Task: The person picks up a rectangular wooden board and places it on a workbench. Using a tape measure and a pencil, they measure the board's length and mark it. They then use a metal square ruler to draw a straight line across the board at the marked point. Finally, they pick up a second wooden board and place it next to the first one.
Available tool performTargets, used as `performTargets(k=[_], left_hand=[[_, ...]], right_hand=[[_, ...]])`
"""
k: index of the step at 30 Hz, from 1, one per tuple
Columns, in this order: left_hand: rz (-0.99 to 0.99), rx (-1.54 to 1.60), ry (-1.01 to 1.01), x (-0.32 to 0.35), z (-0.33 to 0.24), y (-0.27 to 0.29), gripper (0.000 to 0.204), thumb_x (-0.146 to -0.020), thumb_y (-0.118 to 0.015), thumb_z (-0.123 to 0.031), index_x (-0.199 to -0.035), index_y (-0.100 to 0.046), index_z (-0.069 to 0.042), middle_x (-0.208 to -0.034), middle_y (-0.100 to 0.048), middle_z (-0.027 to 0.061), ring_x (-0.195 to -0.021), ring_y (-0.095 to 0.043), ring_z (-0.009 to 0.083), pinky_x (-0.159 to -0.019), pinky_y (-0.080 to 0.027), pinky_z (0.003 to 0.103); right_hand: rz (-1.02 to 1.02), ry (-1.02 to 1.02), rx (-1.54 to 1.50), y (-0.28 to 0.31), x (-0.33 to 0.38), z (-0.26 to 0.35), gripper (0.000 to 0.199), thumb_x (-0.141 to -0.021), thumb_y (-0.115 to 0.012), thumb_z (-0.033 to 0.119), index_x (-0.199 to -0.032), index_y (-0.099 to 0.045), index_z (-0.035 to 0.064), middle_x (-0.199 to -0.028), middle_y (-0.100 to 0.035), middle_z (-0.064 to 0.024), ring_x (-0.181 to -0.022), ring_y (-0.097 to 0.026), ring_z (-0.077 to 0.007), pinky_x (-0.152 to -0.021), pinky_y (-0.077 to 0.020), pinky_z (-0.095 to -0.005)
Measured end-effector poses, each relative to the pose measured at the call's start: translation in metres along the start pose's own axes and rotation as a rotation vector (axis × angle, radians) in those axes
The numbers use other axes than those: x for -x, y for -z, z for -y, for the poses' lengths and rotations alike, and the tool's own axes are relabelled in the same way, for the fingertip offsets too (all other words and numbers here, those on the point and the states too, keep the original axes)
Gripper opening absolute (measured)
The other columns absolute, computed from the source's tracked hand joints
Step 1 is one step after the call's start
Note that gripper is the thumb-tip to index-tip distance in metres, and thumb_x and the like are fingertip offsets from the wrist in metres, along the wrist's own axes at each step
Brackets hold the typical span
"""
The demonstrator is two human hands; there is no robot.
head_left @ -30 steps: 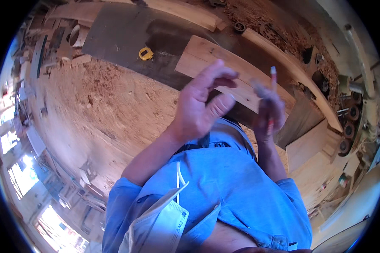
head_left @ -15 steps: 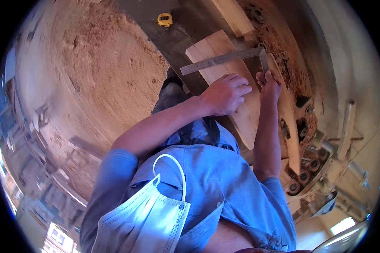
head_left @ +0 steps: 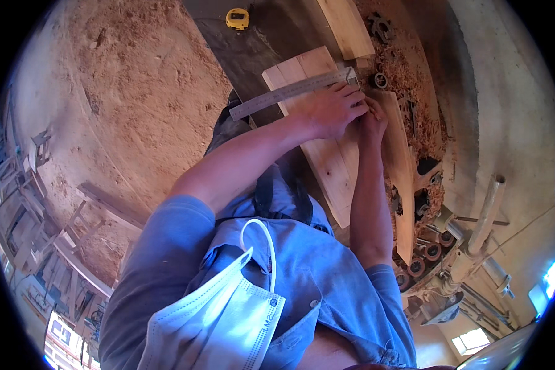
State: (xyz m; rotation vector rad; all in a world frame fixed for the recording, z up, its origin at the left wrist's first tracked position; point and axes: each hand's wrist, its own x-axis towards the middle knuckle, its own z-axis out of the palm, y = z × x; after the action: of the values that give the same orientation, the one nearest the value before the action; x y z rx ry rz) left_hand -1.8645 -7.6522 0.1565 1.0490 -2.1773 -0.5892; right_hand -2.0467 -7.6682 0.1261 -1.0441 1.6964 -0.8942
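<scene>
A metal try square [head_left: 283, 94] lies with its long blade slanting across pale wooden boards [head_left: 330, 166] side by side on the dark bench. The blade's left end sticks out past the boards. My left hand [head_left: 334, 112] is closed over the square's short arm near the corner, its fingers covering most of that arm. Close against those fingertips, my right hand [head_left: 372, 123] is closed too, with its fingers curled. What it holds, if anything, is hidden.
A yellow tape measure [head_left: 237, 19] rests on the dark bench top [head_left: 253, 55]. Another board [head_left: 348, 31] lies at the far end, and a long plank [head_left: 401, 179] runs along the right. Beyond are wood shavings [head_left: 422, 123] and metal parts; sawdust covers the floor [head_left: 142, 92] at left.
The square has shifted left and toward me over the boards. My left hand has moved up to its short arm, which my right hand held before, and the two hands have come together.
</scene>
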Motion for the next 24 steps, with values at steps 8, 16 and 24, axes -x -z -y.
performTargets(k=[8, 16, 24], left_hand=[[0.016, -0.143, -0.051, -0.015, 0.023, -0.011, 0.041, -0.085, -0.058, -0.013, -0.126, -0.059, -0.009, -0.134, -0.056, 0.0157, -0.136, -0.044, 0.0347, -0.118, -0.031, 0.047], [0.039, -0.174, -0.047, -0.016, 0.026, -0.012, 0.044, -0.087, -0.056, -0.016, -0.13, -0.058, -0.007, -0.136, -0.055, 0.0172, -0.137, -0.043, 0.0359, -0.119, -0.031, 0.048], [0.024, -0.169, 0.029, -0.018, 0.022, -0.01, 0.043, -0.088, -0.057, -0.016, -0.131, -0.058, -0.008, -0.138, -0.054, 0.0163, -0.139, -0.041, 0.035, -0.119, -0.032, 0.046]], right_hand=[[0.114, 0.063, -0.102, 0.001, -0.019, -0.011, 0.012, -0.096, -0.061, 0.007, -0.102, -0.068, -0.0001, -0.095, -0.067, -0.0025, -0.086, -0.059, -0.0086, -0.076, -0.0498, -0.0247], [0.102, 0.215, 0.157, -0.002, -0.007, 0.009, 0.012, -0.095, -0.055, 0.004, -0.095, -0.066, -0.0014, -0.085, -0.064, -0.0013, -0.081, -0.053, -0.0072, -0.071, -0.0465, -0.0253], [0.082, 0.159, 0.096, -0.014, -0.009, 0.014, 0.013, -0.093, -0.055, 0.006, -0.096, -0.066, -0.0014, -0.084, -0.064, -0.0019, -0.079, -0.053, -0.0082, -0.072, -0.0468, -0.0257]])
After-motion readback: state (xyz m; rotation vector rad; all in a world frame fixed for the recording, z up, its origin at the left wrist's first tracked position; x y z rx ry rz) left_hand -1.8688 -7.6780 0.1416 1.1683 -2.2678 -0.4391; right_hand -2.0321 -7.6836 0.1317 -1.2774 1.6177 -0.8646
